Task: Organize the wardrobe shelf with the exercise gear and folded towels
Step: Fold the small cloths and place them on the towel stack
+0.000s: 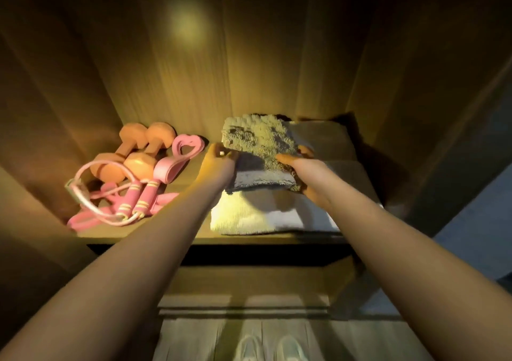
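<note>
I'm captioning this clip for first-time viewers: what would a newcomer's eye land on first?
The left hand and right hand grip a shaggy olive-grey towel on top of the folded towel stack at the right of the wooden shelf. At the shelf's left a bright heap stands out: two orange dumbbells behind a pink skipping rope.

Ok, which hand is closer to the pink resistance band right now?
Left. The left hand grips the left edge of the shaggy towel, just right of the pink resistance band; the right hand holds the opposite edge, farther away.
</note>
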A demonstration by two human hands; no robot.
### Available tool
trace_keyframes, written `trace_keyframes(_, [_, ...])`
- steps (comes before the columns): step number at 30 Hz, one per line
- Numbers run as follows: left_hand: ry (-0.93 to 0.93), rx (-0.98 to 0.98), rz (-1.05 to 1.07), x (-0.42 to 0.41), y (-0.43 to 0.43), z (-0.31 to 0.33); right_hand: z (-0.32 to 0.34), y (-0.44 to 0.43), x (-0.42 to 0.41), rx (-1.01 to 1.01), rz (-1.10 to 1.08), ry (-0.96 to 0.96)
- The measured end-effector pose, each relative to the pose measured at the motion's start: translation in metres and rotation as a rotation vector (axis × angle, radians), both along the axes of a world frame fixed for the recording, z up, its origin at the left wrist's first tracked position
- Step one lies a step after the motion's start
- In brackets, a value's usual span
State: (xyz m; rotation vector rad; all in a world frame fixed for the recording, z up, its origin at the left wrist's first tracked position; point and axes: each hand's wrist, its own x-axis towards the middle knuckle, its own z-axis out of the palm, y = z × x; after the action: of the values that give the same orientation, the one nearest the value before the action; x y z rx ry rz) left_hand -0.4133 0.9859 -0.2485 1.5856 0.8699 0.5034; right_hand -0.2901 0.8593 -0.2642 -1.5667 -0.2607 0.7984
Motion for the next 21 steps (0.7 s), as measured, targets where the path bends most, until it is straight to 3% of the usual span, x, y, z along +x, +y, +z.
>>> trace_keyframes(3, [-0.034,0.236,0.021,0.035,0.031,-0.007,-0.004,0.037,0.028,0.056,0.003,-0.163])
trace_keyframes(6, [-0.218,0.251,0.004,0.064,0.056,-0.007,-0.001,0.067,0.050,0.112,-0.044,-0.274])
trace_keyframes(9, [-0.241,0.291,0.046,0.094,0.081,-0.008,0.007,0.092,0.072,0.127,-0.139,-0.406])
trace_keyframes(12, [-0.025,0.457,0.058,0.111,0.102,-0.019,-0.002,0.107,0.086,-0.010,-0.114,-0.434])
trace_keyframes(14, [0.079,0.449,0.050,0.115,0.108,-0.035,-0.018,0.114,0.092,-0.144,-0.098,-0.420])
trace_keyframes(16, [0.071,0.381,0.070,0.116,0.110,-0.049,-0.028,0.119,0.092,-0.186,-0.125,-0.430])
trace_keyframes(21, [0.209,0.527,0.139,0.112,0.110,-0.036,-0.025,0.120,0.084,-0.346,-0.169,-0.713])
